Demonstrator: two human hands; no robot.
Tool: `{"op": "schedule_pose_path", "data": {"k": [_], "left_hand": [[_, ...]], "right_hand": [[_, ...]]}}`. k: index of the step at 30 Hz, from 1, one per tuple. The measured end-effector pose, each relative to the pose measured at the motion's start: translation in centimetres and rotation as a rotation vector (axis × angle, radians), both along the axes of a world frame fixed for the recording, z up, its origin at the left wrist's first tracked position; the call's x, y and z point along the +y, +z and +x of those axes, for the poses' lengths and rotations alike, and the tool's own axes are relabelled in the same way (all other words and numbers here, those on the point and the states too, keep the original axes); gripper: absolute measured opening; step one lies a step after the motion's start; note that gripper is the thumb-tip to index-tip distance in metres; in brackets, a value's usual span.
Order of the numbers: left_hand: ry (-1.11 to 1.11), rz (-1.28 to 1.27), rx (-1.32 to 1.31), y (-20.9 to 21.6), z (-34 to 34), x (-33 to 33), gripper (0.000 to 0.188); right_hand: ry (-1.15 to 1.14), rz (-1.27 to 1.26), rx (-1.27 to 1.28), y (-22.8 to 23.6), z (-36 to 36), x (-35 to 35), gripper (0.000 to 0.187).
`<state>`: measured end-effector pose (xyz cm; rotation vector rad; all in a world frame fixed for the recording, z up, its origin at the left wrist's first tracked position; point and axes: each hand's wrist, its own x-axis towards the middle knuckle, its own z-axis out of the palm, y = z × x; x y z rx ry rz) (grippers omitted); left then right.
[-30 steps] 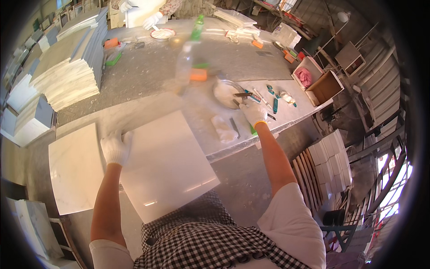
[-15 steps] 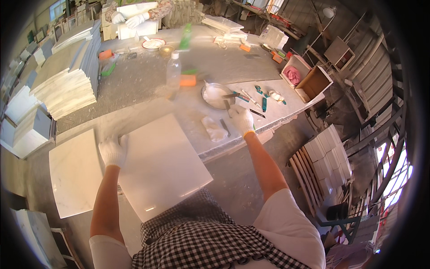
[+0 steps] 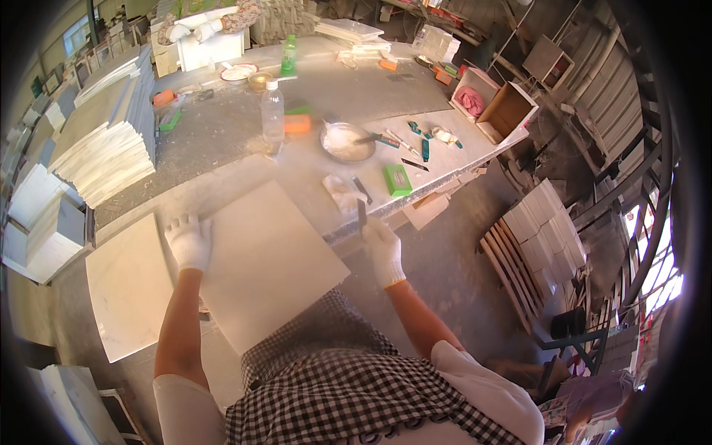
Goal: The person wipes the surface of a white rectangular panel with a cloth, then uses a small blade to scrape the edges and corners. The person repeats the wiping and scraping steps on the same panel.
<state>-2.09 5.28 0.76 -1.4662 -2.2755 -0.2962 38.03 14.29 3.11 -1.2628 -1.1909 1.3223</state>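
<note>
My left hand [image 3: 188, 241], in a white knit glove, lies with fingers spread at the upper left edge of a pale square stone tile [image 3: 271, 259]. Left of that hand is a second stone tile [image 3: 133, 289] with faint veining. My right hand [image 3: 383, 251], gloved too, is closed around a thin dark putty knife [image 3: 362, 213], its blade pointing up; the handle is hidden in the fist. Ahead of it are a crumpled white wad [image 3: 340, 196], another flat dark blade [image 3: 362, 190] and a green box [image 3: 397, 180]. A round pan [image 3: 345, 153] holds white paste and a spatula.
A clear bottle [image 3: 272, 115], an orange block [image 3: 298, 124] and a green bottle [image 3: 288, 55] stand across the workbench [image 3: 215, 133]. Stacked slabs [image 3: 104, 141] rise at left. Small tools and an open box [image 3: 512, 115] are at right. A co-worker's gloved hands [image 3: 194, 31] hold a slab at the far end.
My right hand has drawn back from beside the pan toward me, bringing the putty knife into sight. The green box it hid now shows. My left hand stays at the tile edge, fingers more spread.
</note>
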Motion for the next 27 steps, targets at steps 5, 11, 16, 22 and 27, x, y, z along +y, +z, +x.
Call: {"op": "schedule_pose_path", "data": {"k": [5, 11, 16, 22, 27], "left_hand": [[-0.257, 0.139, -0.058, -1.2, 7.6, 0.0, 0.039], [-0.491, 0.309, -0.949, 1.0, 22.6, -1.4, 0.038], [-0.407, -0.098, -1.726, 4.1, 24.3, -3.1, 0.039], [-0.411, 0.046, -2.092, 2.9, 24.1, -5.4, 0.031], [-0.262, 0.064, -2.093, 2.5, 23.8, -6.1, 0.034]], "right_hand": [[0.062, -0.055, 0.033, -0.1, -0.5, -4.6, 0.039], [0.17, 0.002, 0.078, 1.1, -1.6, -8.1, 0.046], [0.229, 0.12, -0.129, 3.5, -2.1, -10.8, 0.047], [0.33, 0.014, -0.245, 3.2, -2.1, -13.4, 0.046], [0.311, 0.188, -0.333, 2.0, -0.5, -12.5, 0.036]]}}
